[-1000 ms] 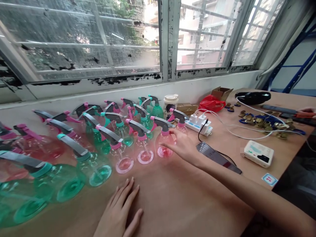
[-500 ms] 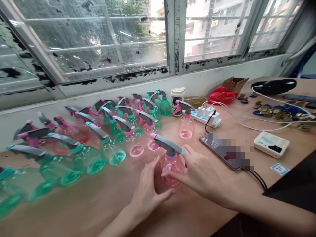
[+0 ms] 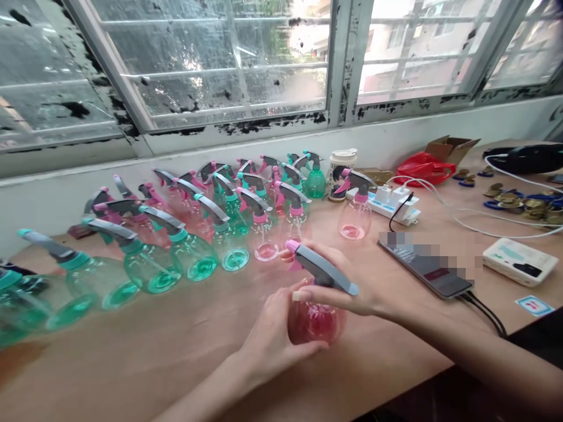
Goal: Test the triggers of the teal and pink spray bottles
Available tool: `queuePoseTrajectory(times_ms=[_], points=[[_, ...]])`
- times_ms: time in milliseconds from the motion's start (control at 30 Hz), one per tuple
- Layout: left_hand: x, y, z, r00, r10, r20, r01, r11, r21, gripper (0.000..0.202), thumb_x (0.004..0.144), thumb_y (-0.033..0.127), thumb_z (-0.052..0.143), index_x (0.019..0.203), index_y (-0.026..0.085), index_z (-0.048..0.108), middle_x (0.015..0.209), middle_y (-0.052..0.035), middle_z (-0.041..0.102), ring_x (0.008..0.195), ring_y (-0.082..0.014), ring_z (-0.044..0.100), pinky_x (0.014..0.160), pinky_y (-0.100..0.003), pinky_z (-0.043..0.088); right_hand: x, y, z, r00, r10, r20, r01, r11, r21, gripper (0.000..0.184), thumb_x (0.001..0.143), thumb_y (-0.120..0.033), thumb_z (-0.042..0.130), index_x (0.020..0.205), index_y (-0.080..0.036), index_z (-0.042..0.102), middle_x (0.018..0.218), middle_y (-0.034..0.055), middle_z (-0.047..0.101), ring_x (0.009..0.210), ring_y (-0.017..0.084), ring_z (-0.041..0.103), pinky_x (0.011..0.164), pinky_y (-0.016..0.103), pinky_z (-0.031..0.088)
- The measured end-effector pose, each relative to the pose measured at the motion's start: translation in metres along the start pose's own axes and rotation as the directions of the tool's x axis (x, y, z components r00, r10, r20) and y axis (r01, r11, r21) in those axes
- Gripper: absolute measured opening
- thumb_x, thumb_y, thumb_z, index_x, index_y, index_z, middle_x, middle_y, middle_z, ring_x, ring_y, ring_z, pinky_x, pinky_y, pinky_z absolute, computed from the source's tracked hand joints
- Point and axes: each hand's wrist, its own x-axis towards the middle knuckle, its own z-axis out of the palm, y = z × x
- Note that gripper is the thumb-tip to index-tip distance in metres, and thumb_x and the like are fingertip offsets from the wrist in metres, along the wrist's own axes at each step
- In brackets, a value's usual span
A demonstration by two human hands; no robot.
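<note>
A clear pink spray bottle (image 3: pixel 324 323) with a grey trigger head stands upright at the table's near middle. Wrapped about the left side of its body is my left hand (image 3: pixel 273 328), thumb across the lower front. Higher up, my right hand (image 3: pixel 352 287) closes round the neck, its thumb in front below the grey head and its fingers behind. Part of the bottle's neck and its trigger are hidden by the fingers. Just behind the hands is another pink spray bottle (image 3: pixel 295 225) with a pink collar. A further pink bottle (image 3: pixel 354 218) stands apart to the right.
Several green spray bottles (image 3: pixel 193 258) line the left side, with pink ones behind. To the right lie a phone (image 3: pixel 422 266), a power strip (image 3: pixel 396 206) with cables, a white box-shaped device (image 3: pixel 521 261) and a red bag (image 3: pixel 424 170). A lidded cup (image 3: pixel 343 159) stands near the window wall.
My right hand has moved from the bottle's body up to its neck. My left hand has closed in on the body. The view has swung left, so everything sits further right.
</note>
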Motion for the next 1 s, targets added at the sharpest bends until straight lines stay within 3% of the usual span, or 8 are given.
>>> queuePoseTrajectory(times_ms=[100, 200, 267, 367, 467, 600, 700, 1000], points=[[-0.006, -0.006, -0.004, 0.999, 0.019, 0.035, -0.022, 0.997, 0.068, 0.078, 0.080, 0.051, 0.075, 0.143, 0.023, 0.039, 0.141, -0.0139, 0.052, 0.128, -0.0352, 0.050, 0.105, -0.053, 0.042, 0.005, 0.009, 0.015, 0.995, -0.087, -0.049, 0.089, 0.995, 0.043, 0.021, 0.085, -0.026, 0.063, 0.106, -0.021, 0.060, 0.103, 0.0052, 0.067, 0.089, 0.018, 0.064, 0.078, 0.032, 0.053], [-0.014, -0.021, -0.013, 0.996, 0.052, 0.077, -0.069, 0.967, 0.246, 0.089, 0.079, 0.056, 0.073, 0.149, 0.020, 0.031, 0.148, -0.0171, 0.045, 0.136, -0.0375, 0.041, 0.112, -0.060, 0.029, 0.010, 0.017, 0.020, 0.987, -0.140, -0.073, 0.142, 0.990, 0.025, 0.017, 0.085, -0.022, 0.059, 0.102, -0.021, 0.060, 0.098, 0.0049, 0.069, 0.090, 0.019, 0.064, 0.083, 0.035, 0.051], [-0.020, -0.033, -0.021, 0.994, 0.028, 0.109, -0.067, 0.929, 0.364, 0.092, 0.080, 0.059, 0.072, 0.152, 0.020, 0.028, 0.154, -0.0179, 0.036, 0.141, -0.0386, 0.033, 0.114, -0.063, 0.021, 0.014, 0.020, 0.019, 0.984, -0.148, -0.096, 0.148, 0.989, 0.000, 0.017, 0.084, -0.022, 0.057, 0.101, -0.021, 0.061, 0.099, 0.0051, 0.069, 0.087, 0.019, 0.065, 0.082, 0.034, 0.051], [-0.025, -0.043, -0.031, 0.992, -0.043, 0.118, -0.016, 0.888, 0.460, 0.088, 0.084, 0.057, 0.067, 0.153, 0.020, 0.028, 0.158, -0.0172, 0.029, 0.145, -0.0374, 0.026, 0.115, -0.060, 0.021, 0.021, 0.022, 0.012, 0.983, -0.137, -0.119, 0.132, 0.990, -0.045, 0.020, 0.081, -0.019, 0.056, 0.099, -0.023, 0.061, 0.091, 0.0028, 0.070, 0.077, 0.018, 0.065, 0.072, 0.031, 0.052], [-0.026, -0.047, -0.035, 0.991, -0.071, 0.114, 0.006, 0.870, 0.494, 0.082, 0.087, 0.054, 0.064, 0.153, 0.019, 0.029, 0.159, -0.0158, 0.028, 0.145, -0.0362, 0.026, 0.116, -0.059, 0.022, 0.027, 0.023, 0.006, 0.992, -0.096, -0.077, 0.088, 0.991, -0.103, 0.020, 0.078, -0.016, 0.054, 0.096, -0.023, 0.060, 0.077, -0.0003, 0.065, 0.065, 0.015, 0.059, 0.063, 0.028, 0.049], [-0.026, -0.049, -0.033, 0.993, -0.051, 0.108, -0.013, 0.853, 0.522, 0.078, 0.089, 0.051, 0.062, 0.153, 0.019, 0.030, 0.159, -0.0156, 0.026, 0.146, -0.0350, 0.025, 0.116, -0.057, 0.023, 0.033, 0.026, 0.004, 0.981, -0.179, -0.079, 0.177, 0.984, -0.029, 0.006, 0.079, -0.016, 0.054, 0.082, -0.021, 0.053, 0.068, -0.0031, 0.055, 0.057, 0.011, 0.050, 0.056, 0.024, 0.043], [-0.027, -0.049, -0.032, 0.994, -0.044, 0.102, -0.015, 0.855, 0.519, 0.076, 0.090, 0.051, 0.061, 0.152, 0.020, 0.031, 0.159, -0.0151, 0.028, 0.145, -0.0359, 0.027, 0.115, -0.059, 0.024, 0.036, 0.027, 0.005, 0.980, -0.192, -0.055, 0.192, 0.981, -0.019, 0.015, 0.086, -0.023, 0.058, 0.076, -0.021, 0.047, 0.066, -0.0052, 0.047, 0.057, 0.010, 0.044, 0.055, 0.024, 0.040], [-0.028, -0.050, -0.033, 0.996, -0.017, 0.090, -0.032, 0.858, 0.513, 0.073, 0.091, 0.049, 0.060, 0.153, 0.022, 0.032, 0.158, -0.0137, 0.030, 0.143, -0.0359, 0.030, 0.115, -0.058, 0.025, 0.036, 0.033, 0.007, 0.971, -0.234, -0.046, 0.233, 0.972, -0.027, 0.015, 0.090, -0.021, 0.056, 0.077, -0.020, 0.048, 0.069, -0.0045, 0.048, 0.057, 0.009, 0.046, 0.054, 0.023, 0.038]])
